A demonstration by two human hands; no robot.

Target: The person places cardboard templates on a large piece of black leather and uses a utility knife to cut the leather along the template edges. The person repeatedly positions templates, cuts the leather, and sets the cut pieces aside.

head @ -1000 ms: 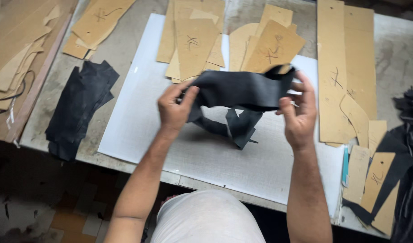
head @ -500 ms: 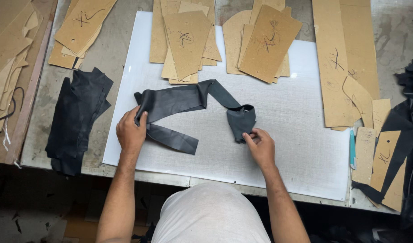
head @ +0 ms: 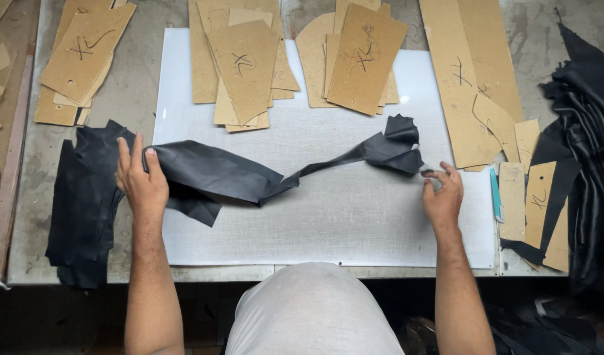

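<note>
A: what's in hand?
B: long strip of black leather, stretched across the white cutting board, twisted near the middle

A: left hand?
B: left hand lies flat on the strip's wide end at the board's left edge, fingers spread and extended, pressing down, not clenched

A: right?
B: right hand at the crumpled narrow end, thumb and fingertips pinched together just by the leather's tip. Can't tell if it actually has the edge between them

A: around it?
B: stack of black leather pieces just left of the left hand, partly under the strip. Cardboard patterns along the far edge of the board, more on the right. Heap of black leather at far right. Blue-handled tool beside the right hand, not touched
</note>
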